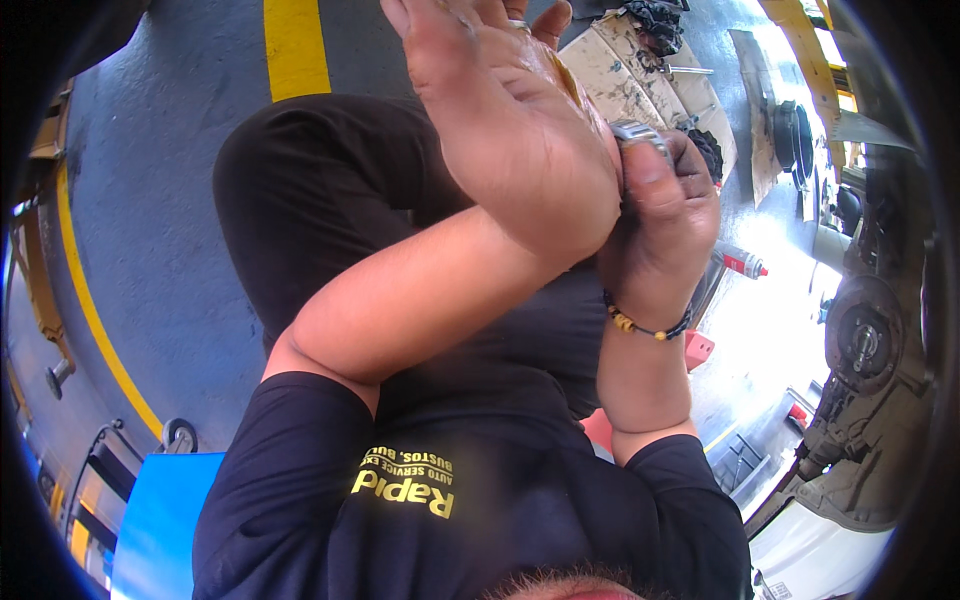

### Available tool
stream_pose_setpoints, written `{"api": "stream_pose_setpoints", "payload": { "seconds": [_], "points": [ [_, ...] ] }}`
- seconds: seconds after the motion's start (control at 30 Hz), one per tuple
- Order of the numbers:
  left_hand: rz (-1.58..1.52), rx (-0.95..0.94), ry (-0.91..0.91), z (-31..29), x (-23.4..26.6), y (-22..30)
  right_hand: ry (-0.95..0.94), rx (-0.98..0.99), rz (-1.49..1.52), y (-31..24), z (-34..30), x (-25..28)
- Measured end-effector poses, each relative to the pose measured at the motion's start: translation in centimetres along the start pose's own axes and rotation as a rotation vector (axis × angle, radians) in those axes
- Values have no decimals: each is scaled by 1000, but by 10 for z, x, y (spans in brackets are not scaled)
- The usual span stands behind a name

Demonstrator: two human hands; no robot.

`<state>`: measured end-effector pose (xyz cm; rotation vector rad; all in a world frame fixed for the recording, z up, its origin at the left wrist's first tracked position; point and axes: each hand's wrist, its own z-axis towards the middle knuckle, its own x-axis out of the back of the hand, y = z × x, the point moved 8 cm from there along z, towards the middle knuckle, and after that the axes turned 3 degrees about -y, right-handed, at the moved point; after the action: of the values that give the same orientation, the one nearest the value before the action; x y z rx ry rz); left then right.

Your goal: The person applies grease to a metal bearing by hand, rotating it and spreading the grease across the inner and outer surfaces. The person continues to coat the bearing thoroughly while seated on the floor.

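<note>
My left hand (500, 130) is raised at the top with its fingers stretched out, some cut off by the upper edge. A ring shows on one finger. A glossy yellow-brown patch (572, 85) runs along this hand's right side; I cannot tell whether it is grease or an object. Just right of it, my right hand (668, 195) is closed, its thumb pressed on a silver metal-link band (640, 134) that looks like a watch band. Part of the band is hidden by the fingers. Dark smudges mark the right thumb. A beaded bracelet (645, 328) circles the right wrist.
Stained cardboard (625, 60) lies beyond my hands, with a black crumpled rag or glove (655, 25) and a metal tool (692, 71) on it. A red-and-white spray can (740, 263) is to the right. A vehicle's wheel hub (862, 340) stands at far right.
</note>
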<state>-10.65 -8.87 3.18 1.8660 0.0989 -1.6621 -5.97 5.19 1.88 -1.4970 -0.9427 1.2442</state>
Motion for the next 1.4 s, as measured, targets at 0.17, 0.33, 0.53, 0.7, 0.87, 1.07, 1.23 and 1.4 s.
{"api": "stream_pose_setpoints", "payload": {
  "seconds": [0.17, 0.33, 0.53, 0.7, 0.87, 1.07, 1.23, 1.4],
  "points": [
    [-103, 136, 13, 16, 17, -24, -21, -85, 234, -16, -4, 13],
    [-327, 311, -269, -2, 1, -24, -36, 25, 83, -32, -2, 15],
    [-394, 577, -356, -26, -8, -20, 37, 205, 27, -43, -2, 5],
    [-396, 644, -367, -32, -8, -23, 21, 328, -58, -49, 1, 0],
    [-390, 680, -387, -27, -5, -19, -1, 138, -98, -43, 8, 9],
    [-357, 658, -346, -25, -7, -19, 127, 348, -354, -56, 10, 14],
    [-273, 552, -263, -26, -9, -19, 32, 327, -408, -59, -5, -13],
    [-175, 425, -170, -20, -10, -13, -90, 208, -295, -54, -10, -19]
  ]
}}
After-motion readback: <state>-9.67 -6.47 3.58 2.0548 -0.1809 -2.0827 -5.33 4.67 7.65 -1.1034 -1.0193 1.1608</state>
